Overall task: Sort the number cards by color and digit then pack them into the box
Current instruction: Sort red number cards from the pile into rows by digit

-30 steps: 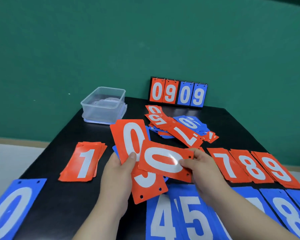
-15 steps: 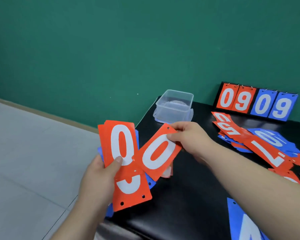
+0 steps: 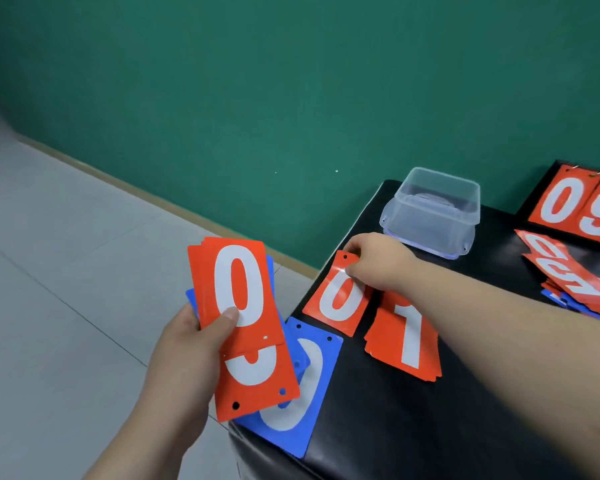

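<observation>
My left hand (image 3: 191, 344) grips a fan of cards (image 3: 238, 306) off the table's left edge: red zeros in front, blue cards behind. My right hand (image 3: 378, 261) pinches the top of a single red 0 card (image 3: 336, 299), which lies on the black table (image 3: 413, 427) at its left edge, just left of the red 1 pile (image 3: 404, 336). A blue 0 card (image 3: 302, 386) lies at the table's near left corner, partly under the fan. The clear plastic box (image 3: 433, 209) stands at the back, just beyond my right hand.
A black flip scoreboard (image 3: 582, 206) showing red 0 and 9 stands at the back right. An unsorted heap of red and blue cards (image 3: 568, 275) lies at the right edge. Grey floor and a green wall lie left of the table.
The view has swung further left. My right hand has carried the red 0 card away from the fan and down onto the table beside the red 1 pile.
</observation>
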